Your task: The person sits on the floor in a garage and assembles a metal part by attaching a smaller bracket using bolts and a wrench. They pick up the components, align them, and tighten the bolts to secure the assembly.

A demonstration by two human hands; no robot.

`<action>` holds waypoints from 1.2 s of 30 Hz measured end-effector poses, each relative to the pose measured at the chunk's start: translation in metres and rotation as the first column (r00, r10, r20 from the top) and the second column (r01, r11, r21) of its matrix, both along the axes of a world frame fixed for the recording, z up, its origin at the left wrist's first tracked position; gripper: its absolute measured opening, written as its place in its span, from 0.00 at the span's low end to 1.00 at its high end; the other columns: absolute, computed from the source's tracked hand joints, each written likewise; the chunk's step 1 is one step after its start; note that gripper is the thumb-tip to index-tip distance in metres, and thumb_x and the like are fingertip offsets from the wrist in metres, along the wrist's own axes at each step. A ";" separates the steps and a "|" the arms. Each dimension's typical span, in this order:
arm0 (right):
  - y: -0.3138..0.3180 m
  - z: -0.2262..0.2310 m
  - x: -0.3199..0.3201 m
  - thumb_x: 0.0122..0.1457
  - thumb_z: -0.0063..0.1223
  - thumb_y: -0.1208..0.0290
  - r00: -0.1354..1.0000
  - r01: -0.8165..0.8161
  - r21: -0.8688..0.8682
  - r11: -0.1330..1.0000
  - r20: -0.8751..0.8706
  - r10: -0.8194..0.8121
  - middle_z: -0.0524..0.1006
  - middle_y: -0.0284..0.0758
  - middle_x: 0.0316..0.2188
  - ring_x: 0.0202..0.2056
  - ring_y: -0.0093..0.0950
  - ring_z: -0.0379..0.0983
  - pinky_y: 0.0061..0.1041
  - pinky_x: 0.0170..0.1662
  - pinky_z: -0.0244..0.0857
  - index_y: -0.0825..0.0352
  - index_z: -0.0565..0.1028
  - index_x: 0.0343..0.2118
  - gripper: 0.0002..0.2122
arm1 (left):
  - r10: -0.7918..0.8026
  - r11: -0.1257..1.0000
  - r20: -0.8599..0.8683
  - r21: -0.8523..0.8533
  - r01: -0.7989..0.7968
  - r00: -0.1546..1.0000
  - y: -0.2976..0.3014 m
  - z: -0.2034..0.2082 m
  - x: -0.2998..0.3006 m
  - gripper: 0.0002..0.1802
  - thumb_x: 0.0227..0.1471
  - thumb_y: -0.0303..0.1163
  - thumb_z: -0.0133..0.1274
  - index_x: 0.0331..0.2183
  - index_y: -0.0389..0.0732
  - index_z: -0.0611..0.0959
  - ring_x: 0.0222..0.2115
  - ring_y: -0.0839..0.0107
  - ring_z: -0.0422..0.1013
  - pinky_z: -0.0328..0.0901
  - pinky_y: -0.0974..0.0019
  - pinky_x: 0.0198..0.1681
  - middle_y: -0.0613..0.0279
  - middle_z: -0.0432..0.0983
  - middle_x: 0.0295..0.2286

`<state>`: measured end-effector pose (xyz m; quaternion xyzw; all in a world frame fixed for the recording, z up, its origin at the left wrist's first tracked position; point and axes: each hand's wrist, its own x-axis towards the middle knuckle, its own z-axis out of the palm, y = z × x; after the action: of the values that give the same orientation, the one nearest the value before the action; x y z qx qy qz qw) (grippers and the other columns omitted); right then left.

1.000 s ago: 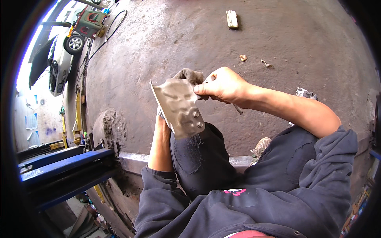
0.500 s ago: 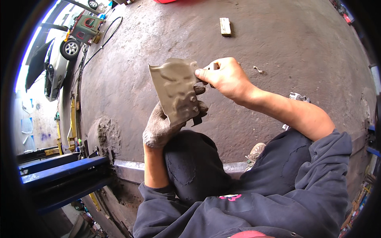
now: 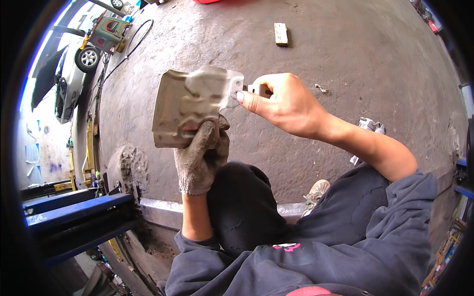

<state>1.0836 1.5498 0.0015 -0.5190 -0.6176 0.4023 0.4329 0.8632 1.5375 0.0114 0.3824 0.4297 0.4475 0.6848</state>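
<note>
A pressed sheet-metal heat shield (image 3: 190,96), dull grey-brown with raised ribs, is held up before me. My left hand (image 3: 200,158), in a dirty grey knit glove, is closed on its lower edge with the thumb across the face. My bare right hand (image 3: 291,104) pinches the shield's right corner, thumb on the front near a small hole. A small metal bracket with holes (image 3: 257,90) sticks out beside that corner, between the plate and my right fingers. The fingers behind the plate are hidden.
A wooden block (image 3: 281,34) lies on the stained concrete floor (image 3: 237,44) ahead. A blue steel beam (image 3: 84,212) stands at my left. Further left are a car wheel (image 3: 88,59) and a black hose (image 3: 129,53). Grey metal parts (image 3: 368,126) lie past my right forearm.
The shield has turned and swung left, showing a wider face. My left thumb now lies on its front, and the bolt heads seen earlier are out of sight. My right hand has barely moved.
</note>
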 end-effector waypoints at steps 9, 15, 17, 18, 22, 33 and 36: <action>-0.008 0.024 0.018 0.60 0.64 0.51 1.000 -0.021 0.049 0.999 0.004 0.021 0.62 0.22 0.14 0.20 0.13 0.54 0.23 0.20 0.48 0.66 0.71 0.18 0.24 | 0.046 0.952 0.014 0.302 -0.048 0.999 -0.007 -0.003 -0.006 0.06 0.61 0.29 0.54 0.35 0.36 0.80 0.24 0.79 0.68 0.66 0.80 0.24 0.59 0.76 0.34; -0.013 0.022 0.017 0.60 0.64 0.51 1.000 -0.014 0.021 1.000 0.022 0.013 0.64 0.20 0.16 0.21 0.12 0.55 0.21 0.21 0.49 0.66 0.73 0.20 0.23 | 0.021 0.962 -0.192 0.272 0.033 0.981 -0.013 0.003 -0.003 0.14 0.61 0.37 0.55 0.37 0.34 0.81 0.20 0.78 0.66 0.60 0.76 0.20 0.60 0.75 0.29; -0.014 0.024 0.016 0.59 0.62 0.48 1.000 -0.025 0.010 1.000 0.005 0.025 0.65 0.27 0.13 0.19 0.17 0.57 0.26 0.21 0.53 0.69 0.74 0.18 0.26 | 0.011 0.954 -0.225 0.293 0.058 0.974 -0.014 0.002 -0.003 0.17 0.61 0.40 0.55 0.39 0.33 0.80 0.18 0.77 0.65 0.58 0.74 0.19 0.61 0.74 0.26; -0.014 0.026 0.015 0.59 0.62 0.46 1.000 -0.031 0.006 0.999 -0.003 0.031 0.65 0.31 0.12 0.18 0.19 0.58 0.28 0.21 0.55 0.71 0.74 0.18 0.28 | 0.013 0.946 -0.232 0.319 0.064 0.973 -0.014 0.000 -0.003 0.18 0.61 0.41 0.55 0.39 0.32 0.80 0.18 0.76 0.65 0.57 0.73 0.18 0.61 0.74 0.25; -0.018 0.031 0.014 0.61 0.59 0.46 0.995 -0.078 -0.032 0.996 -0.070 0.076 0.69 0.31 0.14 0.20 0.18 0.61 0.27 0.23 0.57 0.72 0.77 0.21 0.27 | 0.011 0.924 -0.212 0.376 0.071 0.977 -0.014 0.000 0.000 0.19 0.61 0.39 0.55 0.40 0.30 0.80 0.18 0.74 0.66 0.57 0.72 0.19 0.60 0.73 0.25; -0.028 0.044 0.015 0.67 0.50 0.52 0.962 -0.212 -0.075 0.975 -0.191 0.194 0.72 0.30 0.19 0.25 0.18 0.66 0.22 0.29 0.61 0.71 0.77 0.27 0.23 | -0.067 0.924 -0.113 0.367 0.105 0.991 -0.015 -0.004 -0.011 0.17 0.58 0.34 0.57 0.42 0.30 0.79 0.22 0.68 0.70 0.61 0.67 0.23 0.52 0.76 0.35; -0.028 0.044 0.015 0.68 0.50 0.52 0.965 -0.215 -0.054 0.975 -0.164 0.204 0.71 0.29 0.18 0.25 0.18 0.64 0.23 0.29 0.61 0.71 0.77 0.28 0.23 | -0.066 0.930 -0.095 0.355 0.095 0.993 -0.015 -0.003 -0.010 0.17 0.58 0.34 0.57 0.44 0.31 0.79 0.22 0.68 0.70 0.61 0.67 0.23 0.51 0.77 0.36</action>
<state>1.0987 1.5215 0.0453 -0.4325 -0.6180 0.5075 0.4165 0.8534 1.5222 0.0088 0.5362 0.3520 0.4742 0.6031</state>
